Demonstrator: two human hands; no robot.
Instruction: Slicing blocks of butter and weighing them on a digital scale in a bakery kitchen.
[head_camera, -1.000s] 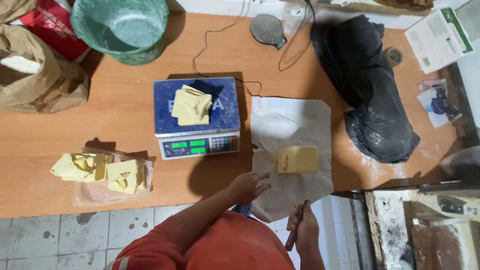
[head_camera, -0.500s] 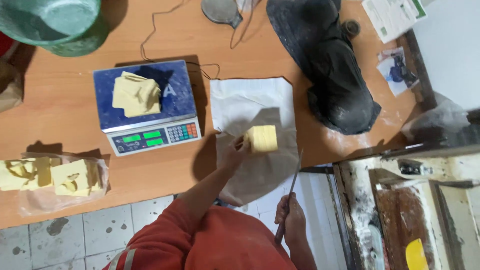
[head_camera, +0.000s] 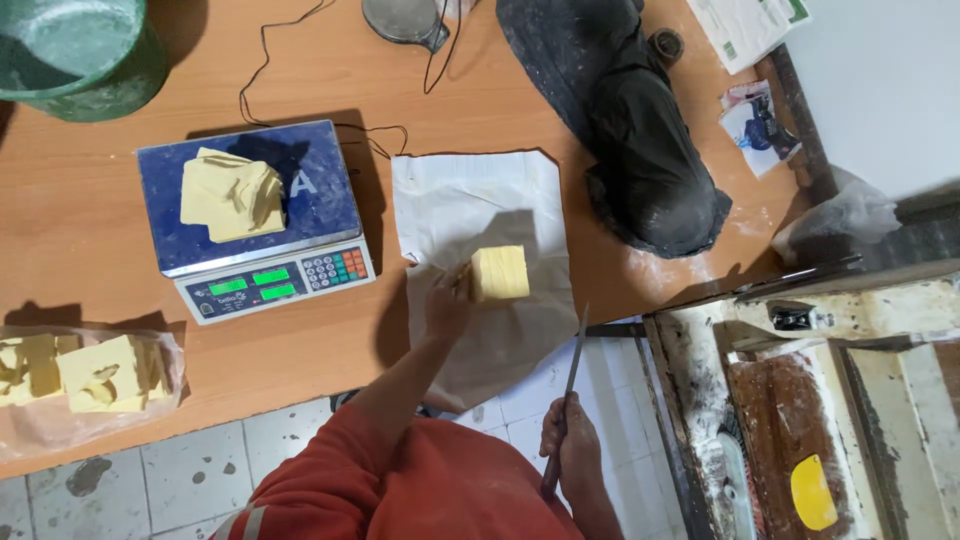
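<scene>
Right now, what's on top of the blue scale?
A heap of pale yellow pieces lies on the scale, near its left side. Whatever lies beneath the heap is covered.

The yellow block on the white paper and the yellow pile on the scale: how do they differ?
The yellow block is one neat, square-edged piece; the yellow pile is several irregular slabs heaped together. The block lies on white paper over the table edge; the pile sits on the blue scale. The left hand touches the block; no hand touches the pile. Both share the same pale yellow colour.
</scene>
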